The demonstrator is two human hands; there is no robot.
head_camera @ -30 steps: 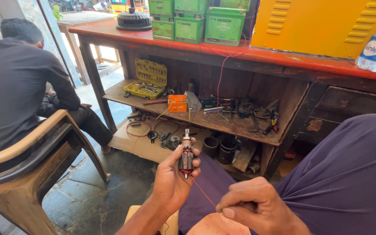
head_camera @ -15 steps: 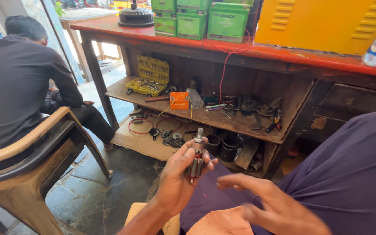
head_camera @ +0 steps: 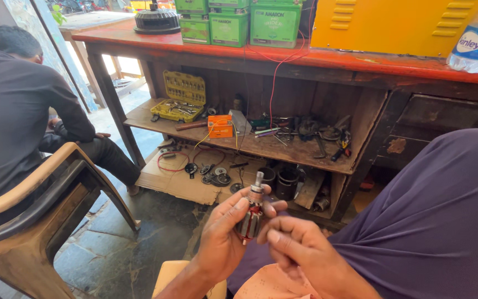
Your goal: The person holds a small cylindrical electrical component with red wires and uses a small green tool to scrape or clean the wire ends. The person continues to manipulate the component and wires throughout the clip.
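While both forearms rise from the bottom edge of the view over the person's lap, the left hand stands with its wrist low and its fingers curled upward, clamped around a small motor armature. That armature is held nearly upright, its long axis running from a lower tip near the palm up to a thin steel shaft end that points toward the bench, leaning only slightly to the right. Its striped copper-and-red body sits between the left thumb and forefinger, and the pale collar and shaft stick out above the fingertips. Just beside it, the right hand comes in from the lower right with the palm turned down and the fingers bent; the fingertips are pinched together against the lower part of the armature, touching it. Under both hands lie a peach-coloured cloth and a purple garment stretched over the knee on the right. To the left stands a tan plastic chair, and another person in a dark shirt sits with their back turned. Farther off, a flattened sheet of cardboard on the floor bears round metal parts and red wire. Beyond it a wooden workbench holds an orange box, a yellow socket set and loose tools on its shelf, with green boxes and a yellow cabinet on top.
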